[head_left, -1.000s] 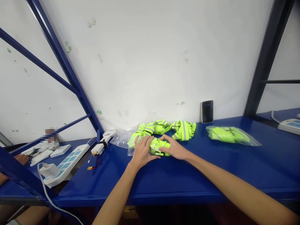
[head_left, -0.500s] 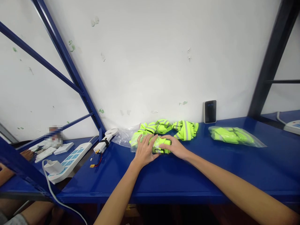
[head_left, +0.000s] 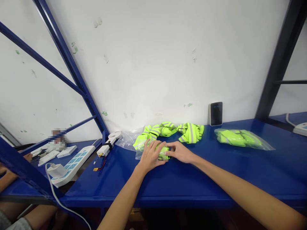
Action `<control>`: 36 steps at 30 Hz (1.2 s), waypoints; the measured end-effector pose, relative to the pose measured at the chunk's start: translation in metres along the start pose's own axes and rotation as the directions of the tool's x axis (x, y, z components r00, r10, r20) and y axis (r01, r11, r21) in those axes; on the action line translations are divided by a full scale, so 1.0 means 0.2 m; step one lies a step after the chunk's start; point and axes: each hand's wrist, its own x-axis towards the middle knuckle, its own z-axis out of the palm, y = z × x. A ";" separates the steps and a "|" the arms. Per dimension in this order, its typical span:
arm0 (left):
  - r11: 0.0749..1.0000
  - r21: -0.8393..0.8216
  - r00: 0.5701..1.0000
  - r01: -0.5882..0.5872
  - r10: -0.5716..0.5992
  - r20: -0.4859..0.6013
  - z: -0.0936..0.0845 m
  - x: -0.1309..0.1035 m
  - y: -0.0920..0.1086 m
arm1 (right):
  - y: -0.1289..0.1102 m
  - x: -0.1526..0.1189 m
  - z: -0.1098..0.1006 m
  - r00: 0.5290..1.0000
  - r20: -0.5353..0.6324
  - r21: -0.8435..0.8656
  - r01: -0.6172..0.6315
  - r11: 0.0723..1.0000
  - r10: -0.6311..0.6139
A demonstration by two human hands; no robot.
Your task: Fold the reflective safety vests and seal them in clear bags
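Observation:
A folded neon-yellow reflective vest lies partly in a clear plastic bag on the blue table. My left hand is spread over its top and left side, with the thumb along the near edge, gripping it. At the bundle's right end, my right hand pinches the material between thumb and fingers. Both hands cover much of the vest, and the bag's opening is hard to make out. Just behind are crumpled yellow reflective pieces with grey stripes, lying against the wall.
To the right lies another bagged yellow vest; a small dark-screened device leans on the wall. At left are a white handheld fan, a battery pack with wires and a power strip. Another person's hand shows beyond the blue frame.
My right hand has shifted slightly left, pushing or tucking the bundle's right end inward, so less yellow shows there. My left hand stays over the bundle. The view has moved slightly.

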 end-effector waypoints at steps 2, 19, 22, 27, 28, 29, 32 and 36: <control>1.000 0.004 1.000 -0.004 0.004 -0.008 0.01 0.01 0.00 | 0.00 0.00 0.04 1.000 -0.025 0.139 0.002 0.990 0.002; 0.996 0.080 0.997 -0.035 0.029 0.072 -0.02 0.04 0.10 | 0.02 -0.01 0.06 0.996 0.076 0.144 0.044 0.989 -0.055; 0.997 0.076 0.996 0.000 -0.007 0.088 -0.03 0.07 0.15 | 0.01 -0.01 0.07 0.996 0.082 0.218 0.007 0.976 -0.025; 0.998 0.060 0.995 0.009 -0.015 0.096 -0.02 0.10 0.20 | 0.04 -0.01 0.10 0.999 -0.027 0.231 -0.034 0.972 0.042; 0.998 0.058 0.995 0.021 -0.027 0.093 -0.01 0.10 0.21 | 0.05 0.00 0.10 0.998 -0.043 0.212 -0.042 0.976 0.052; 0.998 0.055 0.995 0.038 -0.043 0.088 0.00 0.10 0.22 | 0.05 0.00 0.10 0.997 -0.056 0.193 -0.049 0.980 0.060; 0.995 0.011 0.993 0.103 -0.103 0.064 -0.02 0.10 0.25 | 0.05 0.00 0.09 0.996 -0.071 0.169 -0.033 0.985 0.045; 0.967 -0.181 0.983 0.179 -0.170 0.064 -0.13 0.15 0.27 | 0.03 0.00 0.09 1.000 -0.028 0.203 0.014 0.979 -0.009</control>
